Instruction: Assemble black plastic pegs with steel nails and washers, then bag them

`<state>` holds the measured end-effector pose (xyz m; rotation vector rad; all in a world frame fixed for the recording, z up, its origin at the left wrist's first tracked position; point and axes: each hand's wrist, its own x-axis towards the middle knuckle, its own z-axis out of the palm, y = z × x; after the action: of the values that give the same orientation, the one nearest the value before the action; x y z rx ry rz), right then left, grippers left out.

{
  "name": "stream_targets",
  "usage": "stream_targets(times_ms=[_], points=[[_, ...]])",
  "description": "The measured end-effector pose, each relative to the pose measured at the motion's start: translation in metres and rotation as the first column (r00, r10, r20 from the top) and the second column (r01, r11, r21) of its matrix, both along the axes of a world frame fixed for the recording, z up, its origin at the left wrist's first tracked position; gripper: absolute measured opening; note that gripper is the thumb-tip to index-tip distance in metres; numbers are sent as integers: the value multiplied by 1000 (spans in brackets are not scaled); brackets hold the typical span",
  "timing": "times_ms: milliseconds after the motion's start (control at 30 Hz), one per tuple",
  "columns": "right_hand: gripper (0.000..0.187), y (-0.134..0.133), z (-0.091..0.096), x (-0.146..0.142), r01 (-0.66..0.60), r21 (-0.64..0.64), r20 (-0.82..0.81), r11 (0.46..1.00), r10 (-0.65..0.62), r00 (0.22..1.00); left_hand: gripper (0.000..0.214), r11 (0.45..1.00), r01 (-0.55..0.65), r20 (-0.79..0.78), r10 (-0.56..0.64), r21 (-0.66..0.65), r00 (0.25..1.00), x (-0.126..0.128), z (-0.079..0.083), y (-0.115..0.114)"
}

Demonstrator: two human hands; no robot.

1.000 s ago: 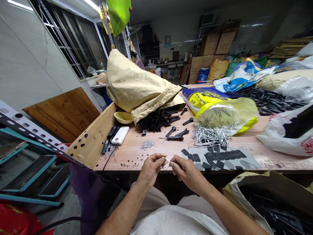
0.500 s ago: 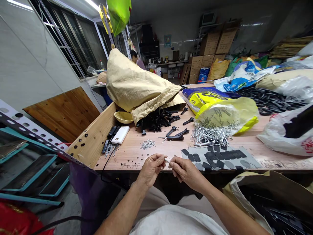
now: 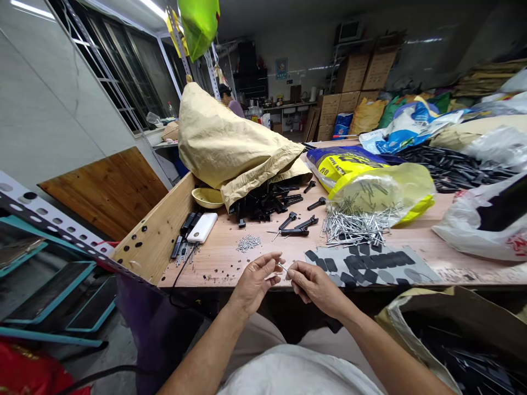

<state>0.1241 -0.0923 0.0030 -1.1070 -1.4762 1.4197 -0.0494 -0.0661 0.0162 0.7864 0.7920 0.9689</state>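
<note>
Head view: the left hand point(image 3: 254, 281) and right hand point(image 3: 316, 285) are close together above the near edge of the table point(image 3: 411, 236), fingertips almost meeting. A thin metal pin point(image 3: 282, 267) lies between them. The right thumb and forefinger are pinched on one end of it. The left fingers are curled with their tips at the other end; whether they grip it cannot be told, as it is too small. Just beyond the hands lie a small heap of metal bits point(image 3: 248, 242) and a grey sheet point(image 3: 370, 264) bearing black patches. Further back a spread of nails point(image 3: 354, 226) spills from a yellow bag point(image 3: 382, 186). Black parts point(image 3: 267, 200) lie at the mouth of a tan sack point(image 3: 230, 142). To the left a white power bank point(image 3: 201, 226) rests beside a yellow bowl point(image 3: 208, 196). An open bag point(image 3: 420, 307) of dark parts stands at the lower right, below the table edge.
</note>
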Motion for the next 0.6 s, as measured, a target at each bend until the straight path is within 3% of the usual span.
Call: stream_targets(times_ms=[100, 200, 300, 367, 433, 500, 567, 600], points=[[37, 0, -2, -2, 14, 29, 23, 999, -15, 1000, 25, 995, -91, -35, 93, 47, 995, 6, -5, 1], [39, -2, -6, -5, 1, -41, -27, 999, -2, 1000, 24, 974, -178, -139, 197, 139, 971, 16, -13, 0], [38, -1, -13, 8, 29, -59, -5, 998, -29, 1000, 25, 982, -104, -219, 138, 159, 966, 21, -14, -3], [31, 1, -17, 37, 149, 72, 158, 986, -159, 974, 40, 987, -78, -230, 108, 138, 967, 19, -13, -4], [21, 2, -20, 85, 335, 264, 372, 904, -416, 830, 51, 988, -109, -215, 131, 110, 968, 12, -13, -3], [16, -1, -20, 145, 489, 401, 550, 775, -630, 548, 56, 983, -154, -217, 172, 101, 961, 3, -15, 0], [12, -10, -14, 198, 577, 426, 702, 696, -657, 275, 59, 980, -186, -202, 198, 77, 959, -6, -20, 4], [11, -14, -10, 216, 605, 422, 753, 676, -633, 182, 60, 978, -193, -198, 204, 74, 959, -9, -22, 6]])
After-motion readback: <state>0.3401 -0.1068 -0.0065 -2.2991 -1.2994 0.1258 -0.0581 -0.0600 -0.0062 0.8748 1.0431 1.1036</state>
